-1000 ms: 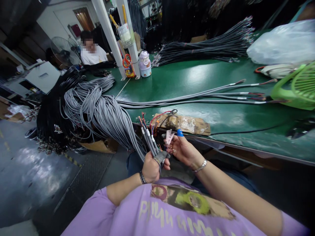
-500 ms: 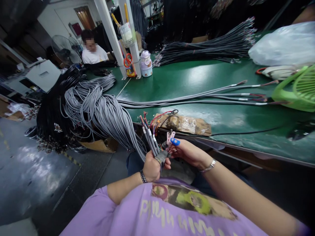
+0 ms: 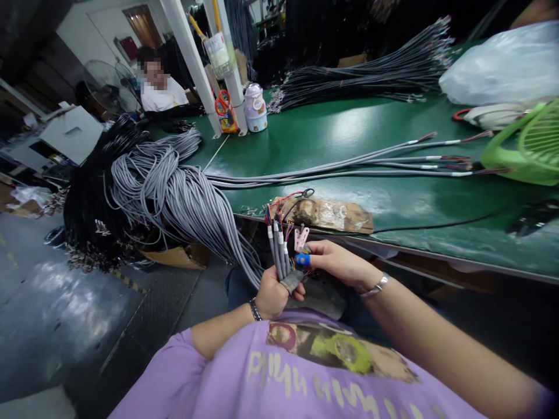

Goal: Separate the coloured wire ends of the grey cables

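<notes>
My left hand (image 3: 271,293) is closed around a few grey cables (image 3: 277,253). White bands and bare, coloured wire ends show at their tops, which point up. A grey wrap (image 3: 292,281) covers one finger of that hand. Just to the right, my right hand (image 3: 332,262) is closed in a pinch, its thumb in a blue cover (image 3: 302,260) close against the thin wires beside the cables. What lies between those fingertips is too small to tell. A pink clip (image 3: 301,239) stands right above the thumb; whether my fingers touch it is unclear.
A large heap of grey cable (image 3: 174,186) hangs over the left table edge. Several grey cables lie along the green table (image 3: 327,139). A taped wooden block (image 3: 336,215) sits at the front edge. A green basket-like object (image 3: 524,145) stands right; a person (image 3: 161,93) sits behind.
The cable tops in my left hand have swung right and stand more upright. My right thumb has come down and left, closer to the cables. The view has shifted slightly.
</notes>
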Demonstrator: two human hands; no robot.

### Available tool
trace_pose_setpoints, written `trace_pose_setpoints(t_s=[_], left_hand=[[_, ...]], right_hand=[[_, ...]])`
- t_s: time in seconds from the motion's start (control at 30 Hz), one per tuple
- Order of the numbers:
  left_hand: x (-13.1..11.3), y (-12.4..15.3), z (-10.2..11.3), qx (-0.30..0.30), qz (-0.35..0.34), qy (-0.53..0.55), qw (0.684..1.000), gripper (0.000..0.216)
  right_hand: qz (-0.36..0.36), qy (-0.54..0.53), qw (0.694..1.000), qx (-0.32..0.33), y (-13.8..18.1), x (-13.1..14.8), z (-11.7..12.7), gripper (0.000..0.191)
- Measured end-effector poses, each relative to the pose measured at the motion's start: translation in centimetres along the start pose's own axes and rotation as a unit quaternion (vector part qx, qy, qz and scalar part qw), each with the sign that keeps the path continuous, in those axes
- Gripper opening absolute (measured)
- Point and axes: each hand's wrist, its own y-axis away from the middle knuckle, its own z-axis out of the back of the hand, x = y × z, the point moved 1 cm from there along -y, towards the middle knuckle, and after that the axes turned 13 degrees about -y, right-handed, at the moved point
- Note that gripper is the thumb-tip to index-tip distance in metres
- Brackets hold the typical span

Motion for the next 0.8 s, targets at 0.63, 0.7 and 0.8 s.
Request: trace_pose_setpoints(t_s=[0.63, 0.7, 0.8], left_hand=[[-1.9, 0.3, -0.2, -0.058, -0.010, 0.101, 0.993, 0.045], [-2.1, 0.1, -0.4, -0.075, -0.009, 0.109, 0.991, 0.043], [-2.2, -0.4, -0.7, -0.095, -0.002, 0.110, 0.989, 0.043]], right_hand=[[-0.033, -0.244, 0.967, -0.062, -1.1, -1.7, 1.6, 0.047], [-0.019, -0.253, 0.964, -0.079, -1.6, -1.5, 1.0, 0.046], [0.015, -0.253, 0.962, -0.102, -2.2, -1.4, 0.3, 0.041]])
